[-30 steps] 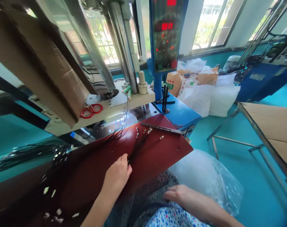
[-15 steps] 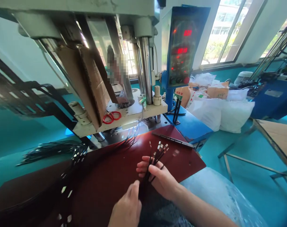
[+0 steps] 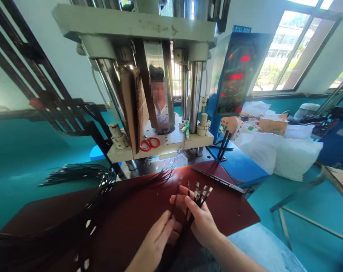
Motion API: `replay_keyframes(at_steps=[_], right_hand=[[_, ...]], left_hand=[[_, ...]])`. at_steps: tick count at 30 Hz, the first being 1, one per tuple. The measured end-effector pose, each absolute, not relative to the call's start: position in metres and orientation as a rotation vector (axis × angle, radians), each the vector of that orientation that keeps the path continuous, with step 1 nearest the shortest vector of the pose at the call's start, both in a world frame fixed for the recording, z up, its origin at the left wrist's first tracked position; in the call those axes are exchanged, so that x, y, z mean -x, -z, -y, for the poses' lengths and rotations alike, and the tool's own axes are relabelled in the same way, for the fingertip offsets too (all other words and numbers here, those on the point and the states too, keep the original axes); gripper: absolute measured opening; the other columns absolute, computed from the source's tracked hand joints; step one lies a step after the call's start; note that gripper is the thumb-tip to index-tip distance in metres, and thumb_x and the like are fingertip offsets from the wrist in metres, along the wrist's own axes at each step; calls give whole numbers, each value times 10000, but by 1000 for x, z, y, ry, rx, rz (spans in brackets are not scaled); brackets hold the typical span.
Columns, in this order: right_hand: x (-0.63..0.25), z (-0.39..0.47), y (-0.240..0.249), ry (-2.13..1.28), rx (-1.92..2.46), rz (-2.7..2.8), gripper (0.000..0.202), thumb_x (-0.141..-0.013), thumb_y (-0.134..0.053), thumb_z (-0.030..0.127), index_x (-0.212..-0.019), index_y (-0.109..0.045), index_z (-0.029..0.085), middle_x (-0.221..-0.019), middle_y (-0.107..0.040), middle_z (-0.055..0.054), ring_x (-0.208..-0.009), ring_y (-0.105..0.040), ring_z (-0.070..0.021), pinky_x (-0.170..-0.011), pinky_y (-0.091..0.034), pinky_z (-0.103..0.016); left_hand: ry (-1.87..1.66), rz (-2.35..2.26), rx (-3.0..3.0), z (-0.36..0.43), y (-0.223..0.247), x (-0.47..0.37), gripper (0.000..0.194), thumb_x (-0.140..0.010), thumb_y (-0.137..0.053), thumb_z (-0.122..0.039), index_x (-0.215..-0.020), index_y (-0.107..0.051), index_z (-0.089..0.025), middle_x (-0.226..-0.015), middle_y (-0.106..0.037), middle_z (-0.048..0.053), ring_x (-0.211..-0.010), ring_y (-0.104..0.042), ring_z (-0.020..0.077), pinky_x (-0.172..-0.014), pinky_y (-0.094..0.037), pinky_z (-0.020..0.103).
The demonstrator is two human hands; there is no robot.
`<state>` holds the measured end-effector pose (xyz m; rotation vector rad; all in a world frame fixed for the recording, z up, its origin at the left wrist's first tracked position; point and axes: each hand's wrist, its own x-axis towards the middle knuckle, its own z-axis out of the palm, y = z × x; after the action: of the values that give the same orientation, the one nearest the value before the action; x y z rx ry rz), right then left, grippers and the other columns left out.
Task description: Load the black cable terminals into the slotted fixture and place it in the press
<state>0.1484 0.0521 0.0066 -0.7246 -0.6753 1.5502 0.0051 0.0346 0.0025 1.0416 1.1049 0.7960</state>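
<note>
cables point(image 3: 198, 195) raised, seemingly in both hands point(image 3: 202, 224)

Daylit workroom, pale wall point(image 3: 75, 71) above teal.
At 2 o'clock, a dark-framed window point(image 3: 281, 49) shows greenery and a bright building; the teal lower wall point(image 3: 21, 139) fills 9 o'clock. Teal floor point(image 3: 309, 196) spreads at 4 o'clock around a metal-legged table point(image 3: 341, 177); a dark-red counter point(image 3: 131, 211) lies at 7 o'clock.
</note>
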Motion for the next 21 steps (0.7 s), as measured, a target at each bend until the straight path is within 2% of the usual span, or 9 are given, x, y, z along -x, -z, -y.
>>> replay_keyframes(at_steps=[3,5,7,9,11,14,16,18,21], right_hand=[[-149,-53,-11,-1485,790,908,374,-817,-560,395,-1136,-516,204,-920,-681,-56,-908,-603,-196,-827,-438,-349],[-153,-54,-14,-1438,803,1081,285,-813,-564,388,-1018,-588,192,-823,-679,-39,-873,-602,-191,-808,-444,-331],[-155,-55,-15,-1458,821,1207,232,-785,-595,376,-880,-646,171,-814,-668,-41,-857,-594,-182,-779,-454,-298],[-157,-58,-14,-1603,836,1220,263,-744,-626,395,-855,-665,159,-866,-655,-48,-712,-598,-149,-641,-482,-262],[-158,-61,-14,-1750,812,1099,342,-707,-653,415,-938,-651,164,-910,-646,-57,-624,-589,-129,-552,-482,-248],[-165,-71,-23,-1735,702,931,439,-693,-677,377,-1075,-593,180,-993,-634,-82,-855,-604,-188,-754,-484,-321],[-170,-78,-34,-1676,697,952,431,-696,-683,335,-1090,-580,193,-993,-636,-78,-952,-574,-205,-835,-443,-347],[-173,-86,-45,-1627,785,1081,345,-717,-667,335,-1026,-611,190,-941,-643,-64,-892,-581,-195,-785,-448,-326],[-168,-97,-57,-1453,924,1319,236,-760,-616,356,-912,-650,178,-825,-616,-26,-734,-552,-142,-665,-427,-259]], left_hand=[[-502,-870,-989,-37,5,-14,580,-766,-441,-591,-1155,-420,-160,-671,-640,54,-456,-560,146,-449,-430,244],[-398,-720,-958,-39,6,-17,555,-803,-370,-588,-1090,-457,-121,-605,-625,62,-406,-524,125,-406,-381,209],[-476,-631,-999,-43,3,-21,456,-790,-468,-532,-940,-523,-106,-643,-621,71,-499,-555,118,-484,-422,209],[-684,-616,-1020,-48,-1,-29,342,-734,-611,-420,-878,-532,-120,-708,-610,46,-581,-568,114,-560,-453,215],[-821,-635,-982,-51,-5,-38,281,-721,-639,-349,-858,-520,-135,-643,-568,-1,-475,-512,81,-466,-418,188],[-820,-659,-937,-54,-9,-46,227,-794,-543,-350,-834,-509,-129,-545,-507,-29,-340,-389,45,-343,-310,163],[-831,-694,-930,-54,-12,-45,222,-800,-537,-334,-886,-514,-130,-597,-538,-10,-388,-431,58,-369,-350,172],[-866,-740,-923,-54,-16,-41,240,-782,-567,-303,-948,-520,-136,-689,-573,16,-492,-499,86,-425,-404,192],[-924,-809,-889,-55,-20,-34,225,-784,-565,-329,-892,-555,-132,-721,-575,26,-586,-533,111,-498,-438,218]])
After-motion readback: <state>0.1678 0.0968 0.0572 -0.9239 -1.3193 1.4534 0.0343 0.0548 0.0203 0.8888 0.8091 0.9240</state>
